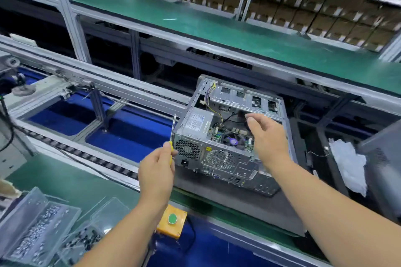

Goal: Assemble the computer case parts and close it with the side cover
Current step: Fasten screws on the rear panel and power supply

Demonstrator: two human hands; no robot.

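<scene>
An open grey computer case (219, 158) lies on its side on a dark pallet, its rear panel with fan grilles facing me. Inside I see the power supply (198, 122), wires and the motherboard (233, 136). My left hand (157, 171) grips a yellow-handled screwdriver (173, 131), shaft pointing up, just left of the case. My right hand (265, 136) hovers over the open top of the case with its fingers relaxed and nothing in them. No side cover is clearly in view.
Clear plastic bins of screws (39, 227) stand at the near left. A yellow box with a green button (172, 219) sits on the bench edge. A white cloth (349, 165) and another grey unit (384, 162) lie to the right. Conveyor rails run along the left.
</scene>
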